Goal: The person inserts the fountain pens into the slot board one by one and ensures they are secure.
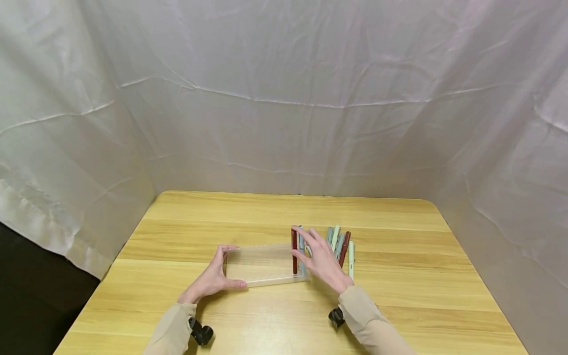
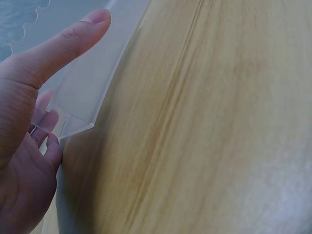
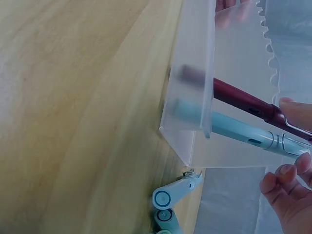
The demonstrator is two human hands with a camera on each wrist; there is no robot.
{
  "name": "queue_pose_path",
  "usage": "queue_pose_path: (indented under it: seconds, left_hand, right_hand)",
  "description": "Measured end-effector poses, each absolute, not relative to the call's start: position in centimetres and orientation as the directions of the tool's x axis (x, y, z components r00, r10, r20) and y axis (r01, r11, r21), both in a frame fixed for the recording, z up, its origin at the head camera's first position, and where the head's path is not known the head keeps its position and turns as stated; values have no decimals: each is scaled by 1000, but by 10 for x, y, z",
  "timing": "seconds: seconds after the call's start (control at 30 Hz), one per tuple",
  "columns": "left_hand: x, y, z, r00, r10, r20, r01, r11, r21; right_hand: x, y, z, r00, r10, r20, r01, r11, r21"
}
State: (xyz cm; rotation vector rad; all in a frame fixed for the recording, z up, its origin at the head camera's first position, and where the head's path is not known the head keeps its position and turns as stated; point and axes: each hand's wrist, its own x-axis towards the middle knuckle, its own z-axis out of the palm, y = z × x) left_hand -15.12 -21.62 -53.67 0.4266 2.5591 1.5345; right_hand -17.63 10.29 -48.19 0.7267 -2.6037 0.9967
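A translucent plastic box with a scalloped edge (image 1: pixel 275 281) sits on the table. My left hand (image 1: pixel 212 277) grips its left end, thumb along the near wall and fingers at the far side. At the box's right end, my right hand (image 1: pixel 324 262) pinches a dark red pen (image 3: pixel 239 97) near its clip end. The lower part of that pen lies inside the box, seen blurred through the wall. Beside it a light blue pen (image 3: pixel 234 129) also rests in the box, close to my right fingertips. Whether those fingertips touch it, I cannot tell.
Right of the box, several loose pens lie on the wooden table (image 1: pixel 399 276): a dark red pen (image 1: pixel 344 249), a pale green pen (image 1: pixel 351 259) and greyish-blue ones, partly behind my right hand. Pale curtains (image 1: pixel 284 138) hang around the table's back and sides.
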Motion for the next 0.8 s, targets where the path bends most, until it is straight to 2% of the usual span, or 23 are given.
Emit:
queue_pose_path:
  seconds: [0.2, 0.8]
  left_hand:
    - [-151, -215, -535, -952, 304, 29, 167, 440, 882]
    - [-152, -216, -536, -954, 300, 10, 150, 448, 881]
  right_hand:
    - [-178, 102, -483, -832, -356, 425, -547, 655, -521]
    - [-179, 102, -485, -859, -351, 373, -507, 683, -526]
